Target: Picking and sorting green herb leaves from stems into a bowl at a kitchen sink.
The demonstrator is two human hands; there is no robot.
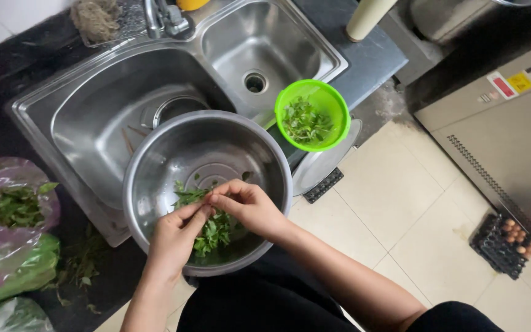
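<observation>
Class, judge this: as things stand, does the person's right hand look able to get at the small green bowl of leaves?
Probably yes. The right hand pinches greens over the steel bowl; the green bowl sits just beyond its rim, nothing between, though the fingers are occupied.

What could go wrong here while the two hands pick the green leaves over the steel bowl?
1. The steel bowl appears to rest partly on the sink edge and partly over the lap, so it may tip if pushed.
2. The green bowl of leaves sits at the counter corner, near the floor drop; a bump could knock it off.
3. The left hand and right hand pinch the herb sprig low in the bowl, yet loose leaves might still scatter.
</observation>
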